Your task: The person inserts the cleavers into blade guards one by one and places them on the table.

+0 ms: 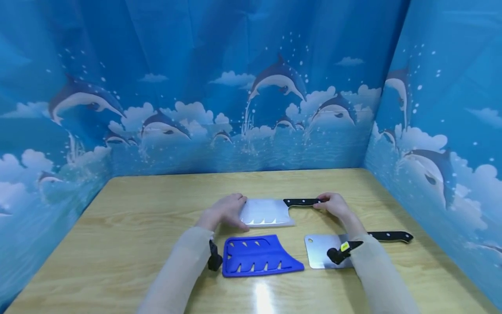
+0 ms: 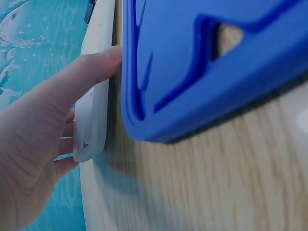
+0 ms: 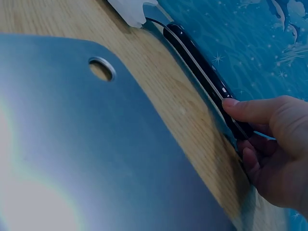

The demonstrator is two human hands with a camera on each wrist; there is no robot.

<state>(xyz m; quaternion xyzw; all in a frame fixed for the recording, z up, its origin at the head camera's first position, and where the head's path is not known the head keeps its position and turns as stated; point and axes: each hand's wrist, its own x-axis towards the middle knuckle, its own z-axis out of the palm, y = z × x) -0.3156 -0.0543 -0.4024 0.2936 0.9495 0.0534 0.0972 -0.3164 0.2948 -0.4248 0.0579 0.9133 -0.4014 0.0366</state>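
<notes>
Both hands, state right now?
Left hand: closed, gripping one end of the white blade cover.
Right hand: closed, pinching the black handle protruding from it.

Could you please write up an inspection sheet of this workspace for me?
Surface: pale wood-grain tabletop, with a bright light reflection on the person's side.
Job's things: black-handled cleaver, its blade inside a white plastic cover; blue plastic slotted cover, lying nearer the person; second cleaver with bare metal blade and black handle, partly hidden by the pale right sleeve.
Clutter: nothing seen.
Hands: left hand grips the left end of the white cover; right hand pinches the end of the covered cleaver's handle between thumb and fingers.
Cables: nothing seen.
Surroundings: blue dolphin-print curtain along the table's far, left and right sides.
</notes>
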